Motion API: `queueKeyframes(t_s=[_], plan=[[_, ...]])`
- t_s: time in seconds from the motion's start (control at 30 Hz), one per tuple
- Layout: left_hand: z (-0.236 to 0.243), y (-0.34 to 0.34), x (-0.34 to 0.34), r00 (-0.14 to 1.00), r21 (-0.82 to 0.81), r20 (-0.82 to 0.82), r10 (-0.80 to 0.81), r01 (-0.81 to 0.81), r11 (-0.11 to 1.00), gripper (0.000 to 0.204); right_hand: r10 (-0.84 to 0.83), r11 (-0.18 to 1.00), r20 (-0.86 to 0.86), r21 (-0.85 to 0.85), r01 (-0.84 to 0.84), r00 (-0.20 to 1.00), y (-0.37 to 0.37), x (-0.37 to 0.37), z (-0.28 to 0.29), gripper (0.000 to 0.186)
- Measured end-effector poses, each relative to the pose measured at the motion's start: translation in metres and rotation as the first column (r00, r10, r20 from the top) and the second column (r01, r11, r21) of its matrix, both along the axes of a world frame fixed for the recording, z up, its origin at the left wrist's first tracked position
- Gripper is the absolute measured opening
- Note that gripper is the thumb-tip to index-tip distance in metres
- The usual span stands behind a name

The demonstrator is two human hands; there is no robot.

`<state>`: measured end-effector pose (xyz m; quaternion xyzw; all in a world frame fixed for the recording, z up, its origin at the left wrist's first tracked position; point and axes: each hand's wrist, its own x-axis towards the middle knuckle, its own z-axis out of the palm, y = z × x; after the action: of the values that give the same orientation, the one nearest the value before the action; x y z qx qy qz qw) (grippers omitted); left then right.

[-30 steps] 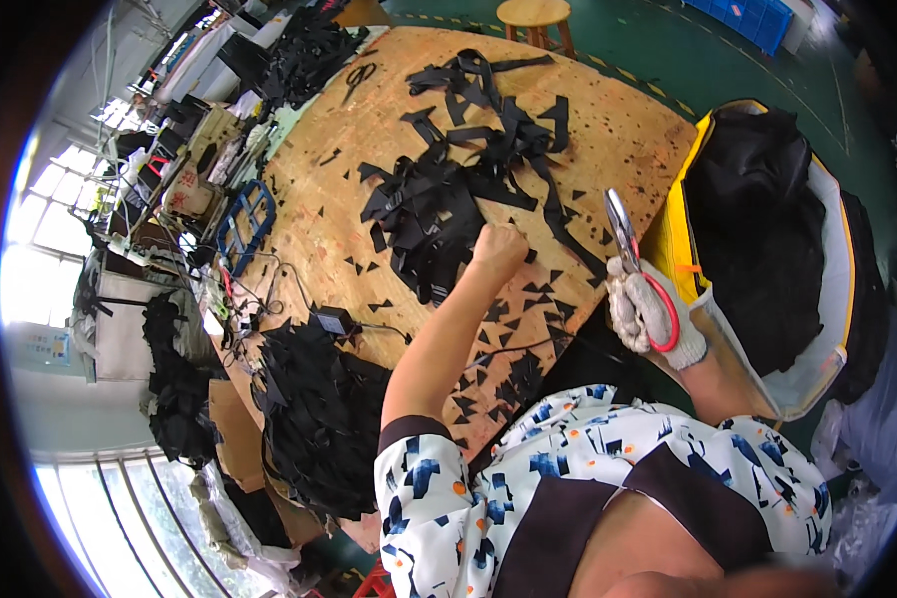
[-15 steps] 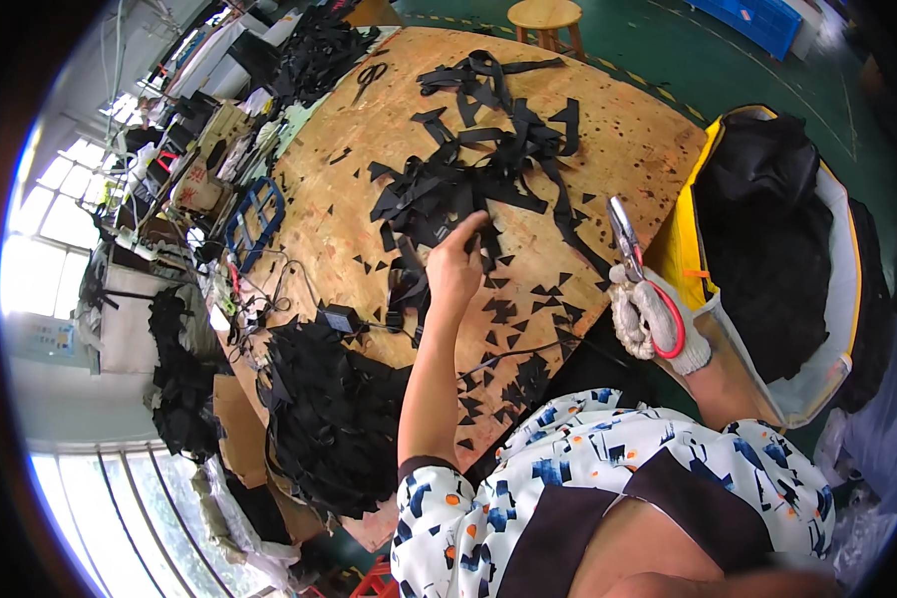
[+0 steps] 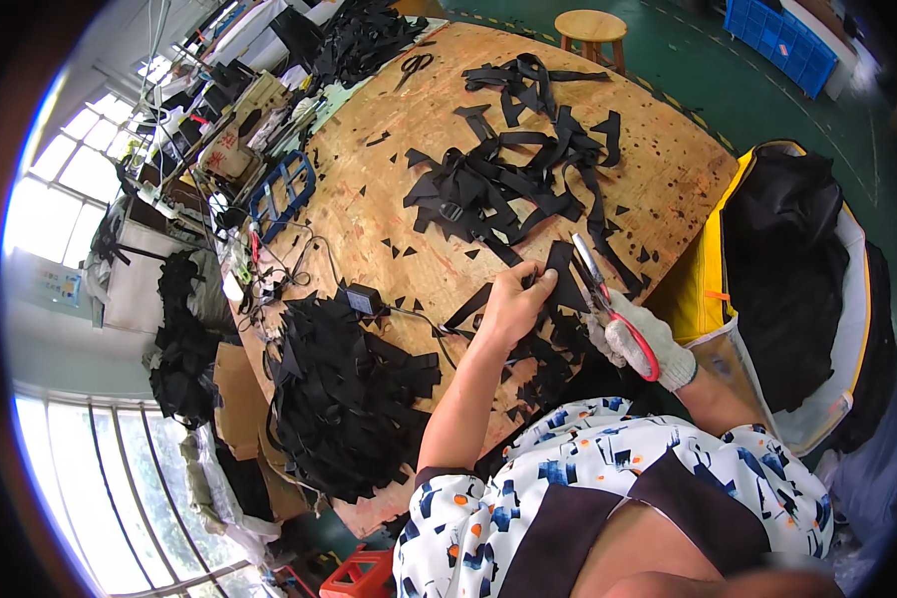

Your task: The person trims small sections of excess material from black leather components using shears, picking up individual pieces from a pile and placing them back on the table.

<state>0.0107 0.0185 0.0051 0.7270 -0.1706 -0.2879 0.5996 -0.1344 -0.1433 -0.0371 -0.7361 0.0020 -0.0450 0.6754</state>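
Note:
My bare left hand (image 3: 516,304) pinches a black webbing strap (image 3: 568,277) over the near part of the wooden table. The strap's end sticks up between my two hands, next to the blades of the scissors. In a knitted white glove, my right hand (image 3: 630,339) is closed round the red-handled scissors (image 3: 608,299), blades pointing away from me. Whether the blades touch the strap I cannot tell. Beyond my hands lies a loose heap of black straps (image 3: 468,194), with a buckle (image 3: 451,211) showing in it.
A large pile of black strap pieces (image 3: 339,399) lies at the table's near left, beside a black power adapter (image 3: 364,299). Small black triangular offcuts dot the wooden table (image 3: 369,169). At right stands a yellow-edged bag (image 3: 703,274) holding black material. Another pair of scissors (image 3: 416,66) lies far off.
My left hand has come back from the heap toward the right hand, bringing a strap beside the scissors. The view has shifted, so the table sits slightly more to the right.

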Motion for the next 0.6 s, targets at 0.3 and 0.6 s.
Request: queueKeyframes(t_s=[0.3,0.6], plan=[[-0.010,-0.007,-0.006,0.998,0.015,0.055,-0.013,0.012,1.000,0.022,0.009,0.941,-0.055,-0.337,-0.027,0.998,-0.002,0.001,0.016,0.072],[-0.008,-0.008,-0.007,1.000,0.060,0.014,-0.007,0.006,0.998,0.022,0.054,0.969,-0.127,0.248,-0.022,0.990,0.007,-0.005,0.014,0.053]])
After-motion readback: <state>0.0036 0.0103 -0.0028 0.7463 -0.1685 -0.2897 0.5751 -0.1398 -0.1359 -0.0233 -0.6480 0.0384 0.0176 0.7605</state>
